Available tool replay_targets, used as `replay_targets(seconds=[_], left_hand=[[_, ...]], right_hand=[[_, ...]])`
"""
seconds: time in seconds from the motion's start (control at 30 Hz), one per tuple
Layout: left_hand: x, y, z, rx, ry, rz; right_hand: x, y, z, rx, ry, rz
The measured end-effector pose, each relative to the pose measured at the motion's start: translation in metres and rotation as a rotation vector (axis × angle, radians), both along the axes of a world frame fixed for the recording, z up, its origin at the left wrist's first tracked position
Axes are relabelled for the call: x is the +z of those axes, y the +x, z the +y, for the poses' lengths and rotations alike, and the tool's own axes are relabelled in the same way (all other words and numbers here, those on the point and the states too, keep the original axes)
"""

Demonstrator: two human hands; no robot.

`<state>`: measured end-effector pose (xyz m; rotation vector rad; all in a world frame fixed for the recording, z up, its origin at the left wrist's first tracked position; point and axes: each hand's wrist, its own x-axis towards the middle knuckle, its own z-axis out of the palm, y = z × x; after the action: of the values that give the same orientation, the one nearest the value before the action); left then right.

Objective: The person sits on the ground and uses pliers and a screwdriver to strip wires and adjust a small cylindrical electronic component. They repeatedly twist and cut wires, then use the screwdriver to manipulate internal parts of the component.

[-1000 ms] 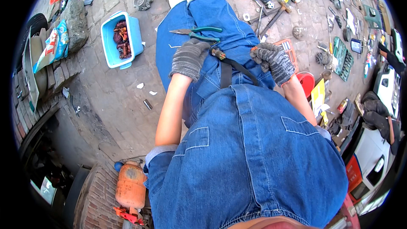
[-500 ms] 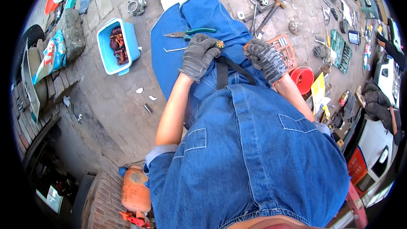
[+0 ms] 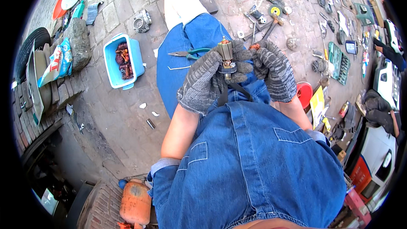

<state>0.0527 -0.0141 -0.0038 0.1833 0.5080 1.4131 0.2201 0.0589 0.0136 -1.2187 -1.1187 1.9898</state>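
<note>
My left hand (image 3: 202, 79), in a grey knit glove, is closed around a small motor armature (image 3: 226, 53) standing upright in the fingers. Copper shows at the armature's top and near its lower end. Close beside it, my right hand (image 3: 275, 70), gloved the same way, has its fingers pinched together. A small orange-red bit (image 3: 255, 47), perhaps copper wire, shows at those fingertips. Green-handled pliers (image 3: 186, 53) lie across my denim-covered lap, beyond the left hand. A thin bent pale wire (image 3: 179, 68) rests next to them on the denim.
A light blue tub (image 3: 111, 61) with copper windings stands on the paving at left. A hammer (image 3: 275, 21) and other tools lie ahead to the right, near a green socket set (image 3: 339, 63) and a red bucket (image 3: 304, 94). An orange gas cylinder (image 3: 135, 203) is at lower left.
Both hands have come nearer to me and closer together. The armature, mostly hidden in my left hand before, now stands upright in view. My view has shifted slightly.
</note>
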Motion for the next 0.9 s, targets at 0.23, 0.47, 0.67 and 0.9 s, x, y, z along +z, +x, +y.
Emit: replay_targets(seconds=[0.23, 0.47, 0.67, 0.9], left_hand=[[0.01, 0.001, 0.004, -0.023, -0.026, -0.127], [0.007, 0.003, 0.0, 0.042, -0.099, -0.174], [0.006, 0.007, -0.003, 0.149, -0.187, 0.084], [0.016, 0.016, -0.002, 0.223, -0.266, 0.262]], right_hand=[[0.004, -0.003, -0.002, -0.176, -0.085, 0.039], [0.035, -0.019, -0.006, 0.036, 0.265, -0.274], [0.03, -0.03, -0.007, 0.116, 0.849, -0.521], [0.013, -0.034, -0.011, 0.069, 1.027, -0.566]])
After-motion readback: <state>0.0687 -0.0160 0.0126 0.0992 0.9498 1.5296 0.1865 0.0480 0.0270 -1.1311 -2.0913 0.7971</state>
